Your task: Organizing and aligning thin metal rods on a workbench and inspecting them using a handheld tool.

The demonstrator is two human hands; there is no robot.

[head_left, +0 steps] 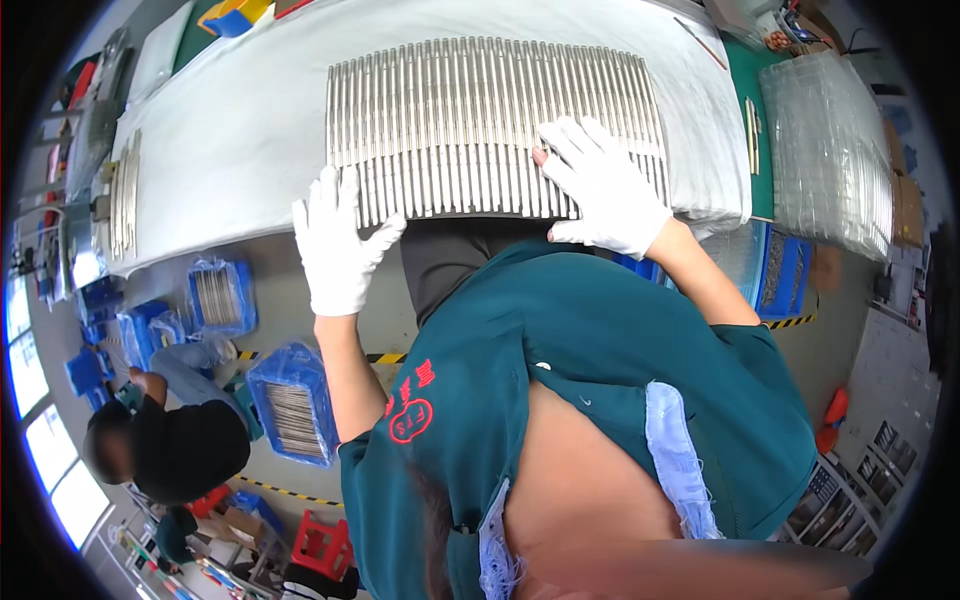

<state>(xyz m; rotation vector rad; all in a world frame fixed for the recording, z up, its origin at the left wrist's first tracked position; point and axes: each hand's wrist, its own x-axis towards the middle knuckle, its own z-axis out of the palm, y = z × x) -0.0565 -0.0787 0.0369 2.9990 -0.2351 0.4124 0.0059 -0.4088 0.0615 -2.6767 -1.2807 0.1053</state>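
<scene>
A long row of thin silver metal rods (470, 120) lies side by side on a white cloth (240, 130) spread over the workbench. My left hand (335, 245), in a white glove, rests flat at the near left corner of the row, fingers spread, touching the rod ends. My right hand (600, 185), also gloved in white, lies flat on the right part of the rods, pressing on them. Neither hand grips anything. My teal shirt fills the lower middle of the view.
A few loose rods (124, 195) lie at the cloth's left end. Stacked clear plastic trays (830, 150) stand at the right. Blue bins of rods (290, 405) sit on the floor at the left, where another person (175, 440) crouches. Yellow-black tape marks the floor.
</scene>
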